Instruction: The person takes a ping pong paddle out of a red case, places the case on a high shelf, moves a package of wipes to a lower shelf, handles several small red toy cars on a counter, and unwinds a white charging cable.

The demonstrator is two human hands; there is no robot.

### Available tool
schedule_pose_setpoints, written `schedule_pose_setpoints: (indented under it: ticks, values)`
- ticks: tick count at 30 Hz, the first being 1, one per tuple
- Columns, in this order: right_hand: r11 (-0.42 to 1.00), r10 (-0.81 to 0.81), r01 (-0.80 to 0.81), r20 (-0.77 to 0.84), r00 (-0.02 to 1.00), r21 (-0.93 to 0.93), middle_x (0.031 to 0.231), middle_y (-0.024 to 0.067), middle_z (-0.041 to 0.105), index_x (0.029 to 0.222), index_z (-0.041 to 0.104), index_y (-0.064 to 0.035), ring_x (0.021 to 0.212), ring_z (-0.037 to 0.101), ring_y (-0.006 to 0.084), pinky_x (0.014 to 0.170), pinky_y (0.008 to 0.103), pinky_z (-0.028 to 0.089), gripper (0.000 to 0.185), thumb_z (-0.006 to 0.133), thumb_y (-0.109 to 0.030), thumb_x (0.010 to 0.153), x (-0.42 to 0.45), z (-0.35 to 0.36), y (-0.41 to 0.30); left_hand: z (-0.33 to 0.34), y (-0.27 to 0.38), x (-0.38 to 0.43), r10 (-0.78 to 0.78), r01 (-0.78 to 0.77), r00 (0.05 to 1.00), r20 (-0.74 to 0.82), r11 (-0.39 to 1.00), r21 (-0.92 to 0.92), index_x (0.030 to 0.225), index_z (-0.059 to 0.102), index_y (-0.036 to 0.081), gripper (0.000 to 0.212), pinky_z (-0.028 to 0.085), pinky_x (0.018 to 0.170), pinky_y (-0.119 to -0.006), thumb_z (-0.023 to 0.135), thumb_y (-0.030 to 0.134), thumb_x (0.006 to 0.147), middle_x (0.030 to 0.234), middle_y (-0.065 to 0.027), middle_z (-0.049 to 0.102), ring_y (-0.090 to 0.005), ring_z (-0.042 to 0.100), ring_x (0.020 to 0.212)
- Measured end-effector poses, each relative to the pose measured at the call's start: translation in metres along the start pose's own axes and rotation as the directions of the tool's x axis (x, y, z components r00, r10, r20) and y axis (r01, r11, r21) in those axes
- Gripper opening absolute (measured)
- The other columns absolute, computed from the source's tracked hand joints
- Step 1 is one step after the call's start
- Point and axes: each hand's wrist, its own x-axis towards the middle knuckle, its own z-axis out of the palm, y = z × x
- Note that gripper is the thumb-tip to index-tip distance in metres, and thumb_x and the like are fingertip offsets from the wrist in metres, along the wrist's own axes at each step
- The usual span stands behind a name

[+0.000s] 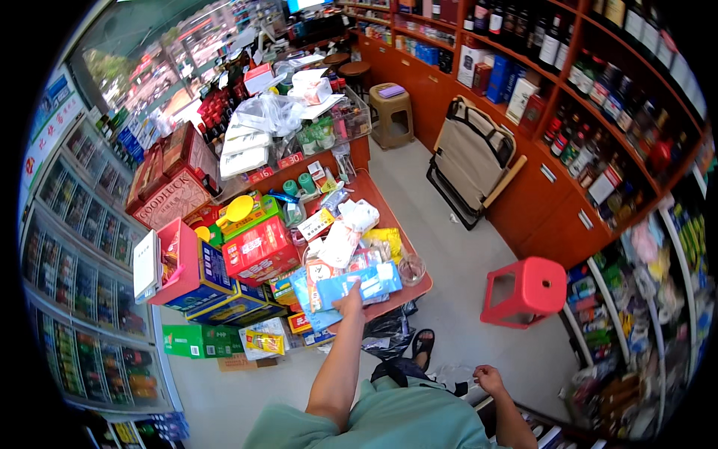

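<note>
My left hand [350, 300] reaches to the near edge of a cluttered red table [419, 287], its fingers on a blue packet [336, 290] that bears writing. Around the packet lie another light-blue packet, white crumpled plastic bags [345, 238], a yellow bag [387, 240] and a clear glass bowl [412, 268] at the table's corner. My right hand [488, 379] hangs low at my right side, above the floor, with its fingers curled; whether it holds the clear plastic beside it cannot be told.
A red plastic stool [524, 292] stands at the right, a folded beige chair [477, 151] against the cabinets. Stacked cartons [261, 250] flank the table at left, with a green box [202, 340] on the floor. A black plastic bag [390, 334] lies by my foot. Glass-door coolers [90, 269] line the left.
</note>
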Motion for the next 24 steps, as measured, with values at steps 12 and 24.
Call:
schedule_pose_setpoints:
  ticks: [12, 24]
  values:
    - [0.84, -0.31, 0.293, 0.04, 0.95, -0.456, 0.085, 0.0107, 0.067, 0.103, 0.062, 0.0029, 0.069, 0.063, 0.017, 0.061, 0.0292, 0.05, 0.02, 0.055, -0.01, 0.089, 0.219, -0.131, -0.044, 0.037, 0.071, -0.011, -0.337, 0.269, 0.914, -0.225, 0.921, -0.282, 0.139, 0.028, 0.002, 0.084, 0.047, 0.093, -0.048, 0.07, 0.028, 0.071, 0.127, -0.0233, 0.052, -0.0392, 0.056, 0.111]
    - [0.976, 0.137, -0.066, 0.352, 0.926, -0.206, 0.082, 0.0068, 0.065, 0.107, 0.061, 0.0045, 0.065, 0.059, 0.0141, 0.059, 0.0272, 0.049, 0.024, 0.06, -0.012, 0.089, 0.455, -0.248, -0.206, 0.037, 0.102, -0.132, 0.127, -0.628, 0.471, -0.873, 0.744, -0.231, 0.13, 0.035, -0.002, 0.077, 0.05, 0.089, -0.039, 0.075, 0.019, 0.067, 0.119, -0.0158, 0.052, -0.0283, 0.055, 0.106]
